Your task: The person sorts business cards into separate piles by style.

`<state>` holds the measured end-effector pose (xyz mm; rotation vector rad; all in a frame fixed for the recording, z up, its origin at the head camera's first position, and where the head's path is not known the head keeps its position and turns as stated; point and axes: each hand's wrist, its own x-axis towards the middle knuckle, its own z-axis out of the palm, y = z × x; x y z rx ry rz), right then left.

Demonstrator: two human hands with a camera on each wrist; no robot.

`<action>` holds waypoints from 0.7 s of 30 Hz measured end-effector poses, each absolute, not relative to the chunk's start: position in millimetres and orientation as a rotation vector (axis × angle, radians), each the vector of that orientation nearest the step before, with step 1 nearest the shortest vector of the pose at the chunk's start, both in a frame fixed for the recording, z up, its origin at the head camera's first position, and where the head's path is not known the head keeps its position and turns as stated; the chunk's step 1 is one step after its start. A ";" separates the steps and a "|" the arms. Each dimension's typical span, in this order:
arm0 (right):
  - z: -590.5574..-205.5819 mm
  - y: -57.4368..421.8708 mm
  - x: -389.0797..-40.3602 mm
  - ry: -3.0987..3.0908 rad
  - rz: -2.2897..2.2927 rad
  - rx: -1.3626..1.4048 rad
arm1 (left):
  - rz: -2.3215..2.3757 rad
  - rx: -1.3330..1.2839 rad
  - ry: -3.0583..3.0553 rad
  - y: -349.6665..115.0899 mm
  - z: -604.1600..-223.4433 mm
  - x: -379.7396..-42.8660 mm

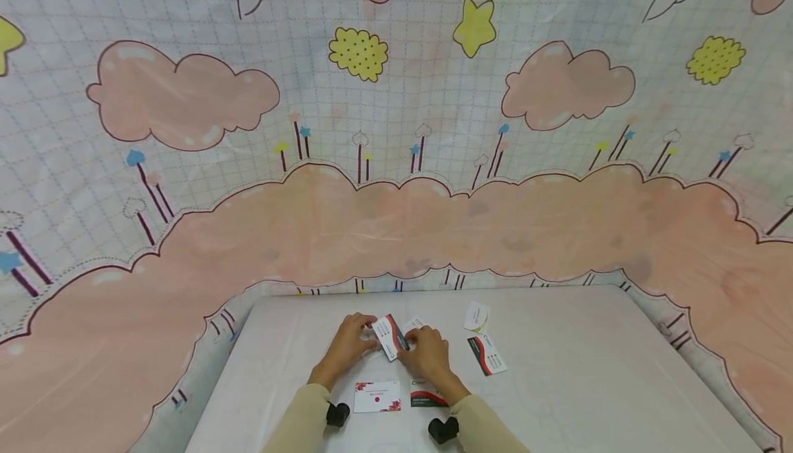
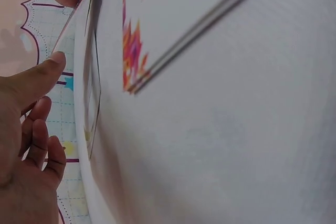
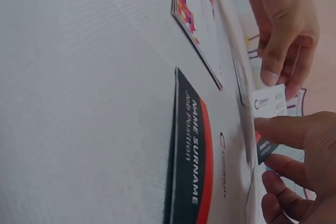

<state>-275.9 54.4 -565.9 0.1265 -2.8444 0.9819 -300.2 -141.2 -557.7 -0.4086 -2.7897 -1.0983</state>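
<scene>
Head view: a thin rectangular card (image 1: 388, 337), white with a curved red band and a dark edge, slants between both grips. The left hand (image 1: 347, 343) pinches its white side; the right hand (image 1: 430, 356) pinches its dark side between thumb and fingers. Nearer than the left grip, a white card with floral corners (image 1: 377, 396) lies flat on the smooth white tabletop (image 1: 266, 363). Nearer than the right grip, a black-and-red card (image 1: 427, 396) lies partly covered by the forearm. Right of that grip rest a dark-and-red-banded card (image 1: 487, 354) and, farther, a white card with a yellow-green curve (image 1: 477, 316).
</scene>
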 end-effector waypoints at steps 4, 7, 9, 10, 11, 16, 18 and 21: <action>-564.1 58.2 -276.7 -2.809 1.017 0.129 | -1.088 -0.426 -2.769 -139.3 -553.7 -299.0; -561.4 61.0 -275.8 -2.788 1.055 0.128 | -1.099 -0.425 -2.755 -137.3 -551.0 -296.6; -559.8 63.0 -274.8 -2.778 1.074 0.132 | -1.103 -0.427 -2.749 -135.5 -549.9 -295.4; -559.1 64.1 -274.1 -2.773 1.082 0.136 | -1.109 -0.426 -2.746 -134.4 -549.5 -294.8; -558.7 65.0 -273.4 -2.768 1.094 0.140 | -1.127 -0.414 -2.743 -133.3 -548.9 -294.0; -554.8 71.0 -268.8 -2.742 1.112 0.171 | -1.171 -0.403 -2.728 -127.6 -547.4 -290.1; -553.5 73.5 -266.6 -2.737 1.110 0.180 | -1.192 -0.396 -2.728 -125.3 -546.7 -288.0; -552.3 77.3 -263.3 -2.730 1.092 0.203 | -1.205 -0.391 -2.724 -121.8 -545.6 -284.2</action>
